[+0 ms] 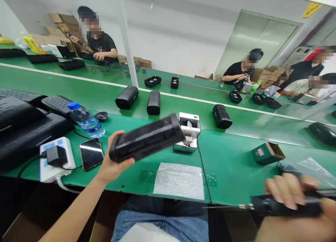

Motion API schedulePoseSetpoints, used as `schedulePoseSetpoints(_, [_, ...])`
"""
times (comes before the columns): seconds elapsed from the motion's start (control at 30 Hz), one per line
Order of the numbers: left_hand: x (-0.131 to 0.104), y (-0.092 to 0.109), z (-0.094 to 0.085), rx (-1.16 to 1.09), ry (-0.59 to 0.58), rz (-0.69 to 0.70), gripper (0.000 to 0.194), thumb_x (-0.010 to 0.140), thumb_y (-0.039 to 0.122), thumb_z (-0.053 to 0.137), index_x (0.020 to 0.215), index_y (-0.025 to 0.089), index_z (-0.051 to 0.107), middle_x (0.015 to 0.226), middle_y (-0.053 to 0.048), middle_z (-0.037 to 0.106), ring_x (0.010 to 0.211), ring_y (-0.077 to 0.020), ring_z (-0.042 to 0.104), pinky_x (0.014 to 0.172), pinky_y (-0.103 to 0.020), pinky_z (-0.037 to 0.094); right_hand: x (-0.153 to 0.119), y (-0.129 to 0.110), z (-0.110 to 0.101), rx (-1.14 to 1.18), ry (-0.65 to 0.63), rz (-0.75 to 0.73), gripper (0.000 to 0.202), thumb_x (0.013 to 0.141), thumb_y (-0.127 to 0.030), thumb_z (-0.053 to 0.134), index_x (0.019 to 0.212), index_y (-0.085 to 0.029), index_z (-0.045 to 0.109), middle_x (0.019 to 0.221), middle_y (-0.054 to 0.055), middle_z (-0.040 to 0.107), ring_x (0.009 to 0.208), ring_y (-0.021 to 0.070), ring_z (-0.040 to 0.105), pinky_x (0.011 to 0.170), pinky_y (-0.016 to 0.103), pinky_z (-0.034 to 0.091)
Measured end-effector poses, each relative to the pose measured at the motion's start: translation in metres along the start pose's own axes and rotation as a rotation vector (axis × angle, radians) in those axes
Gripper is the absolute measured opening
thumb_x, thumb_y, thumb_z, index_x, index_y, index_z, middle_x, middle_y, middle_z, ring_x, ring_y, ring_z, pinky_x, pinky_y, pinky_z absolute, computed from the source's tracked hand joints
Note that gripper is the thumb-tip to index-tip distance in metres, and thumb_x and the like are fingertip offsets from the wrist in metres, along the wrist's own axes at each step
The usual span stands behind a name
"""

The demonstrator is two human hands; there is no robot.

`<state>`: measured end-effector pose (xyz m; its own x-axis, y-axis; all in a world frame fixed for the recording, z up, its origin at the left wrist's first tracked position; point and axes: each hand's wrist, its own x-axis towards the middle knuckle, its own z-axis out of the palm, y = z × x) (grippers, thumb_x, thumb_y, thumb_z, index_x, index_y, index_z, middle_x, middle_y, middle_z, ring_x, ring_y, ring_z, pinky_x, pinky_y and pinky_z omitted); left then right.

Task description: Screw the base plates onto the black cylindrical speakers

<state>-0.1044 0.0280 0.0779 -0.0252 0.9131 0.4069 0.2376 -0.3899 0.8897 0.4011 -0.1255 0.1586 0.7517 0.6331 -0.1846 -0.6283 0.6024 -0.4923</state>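
My left hand [114, 166] grips one end of a long black speaker housing [148, 137], raised over the green bench and tilted up to the right. Fingers of my right hand [291, 200] are wrapped round a black electric screwdriver [273, 204]. Its thin bit points left, past the bench's front edge; the hand is slightly blurred. Behind the housing stands a white screw feeder [189, 124], partly covered by it. A sheet of white foam wrap [180, 180] lies flat on the bench below.
Left are stacked black housings [39, 130], a water bottle [86, 119], a phone [91, 153] and a power strip [69, 158]. A small green box [267, 153] stands right. More housings [153, 102] sit along the line, where co-workers [101, 44] work opposite.
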Motion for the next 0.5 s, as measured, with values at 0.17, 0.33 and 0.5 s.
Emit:
schedulePoseSetpoints(0.17, [0.131, -0.002, 0.074, 0.011, 0.241, -0.019, 0.101, 0.084, 0.072, 0.09, 0.152, 0.03, 0.027, 0.152, -0.015, 0.062, 0.137, -0.0327, 0.071, 0.119, -0.049, 0.061, 0.015, 0.089, -0.044, -0.215, -0.226, 0.264, 0.058, 0.067, -0.053, 0.104, 0.106, -0.021, 0.074, 0.07, -0.01, 0.032, 0.054, 0.0065, 0.028, 0.045, 0.021, 0.034])
schedulePoseSetpoints(0.33, [0.223, -0.03, 0.192, 0.131, 0.215, -0.158, 0.1, 0.083, 0.037, 0.101, 0.157, 0.02, 0.035, 0.153, -0.021, 0.063, 0.143, -0.0361, 0.066, 0.127, -0.051, 0.052, 0.024, 0.126, -0.092, -0.208, -0.231, 0.411, 0.056, 0.073, -0.054, 0.103, 0.105, -0.02, 0.073, 0.071, -0.011, 0.032, 0.054, 0.0052, 0.026, 0.048, 0.018, 0.032])
schedulePoseSetpoints(0.5, [0.242, -0.051, 0.26, 0.15, 0.153, -0.19, 0.068, 0.1, 0.038, 0.09, 0.156, 0.017, 0.059, 0.158, -0.019, 0.063, 0.146, -0.0399, 0.064, 0.126, -0.064, 0.052, 0.028, 0.132, -0.115, -0.224, -0.268, 0.417, 0.049, 0.082, -0.056, 0.099, 0.105, -0.022, 0.073, 0.071, -0.01, 0.032, 0.055, 0.006, 0.026, 0.049, 0.018, 0.033])
